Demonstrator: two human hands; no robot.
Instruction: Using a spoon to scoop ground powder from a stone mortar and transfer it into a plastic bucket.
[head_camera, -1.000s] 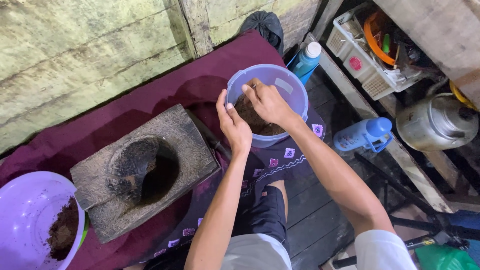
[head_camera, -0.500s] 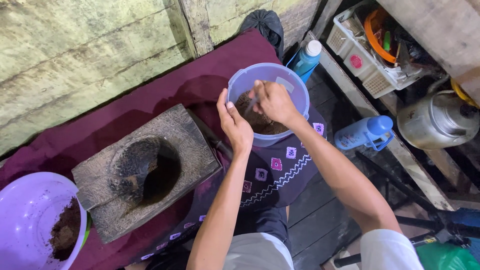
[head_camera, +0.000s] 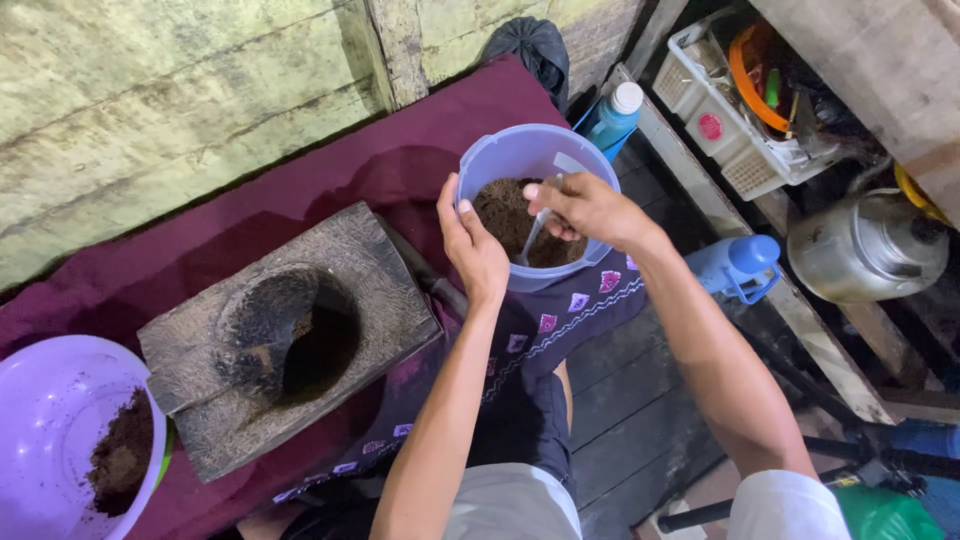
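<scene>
Head view, steeply downward, close

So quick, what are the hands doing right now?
Left hand: closed on the rim of the blue tub.
Right hand: closed on a spoon, over the brown powder in the tub.

Weathered, pale green plank wall behind a maroon cloth. Dark wooden floorboards run below. A white plastic basket stands at right.
</scene>
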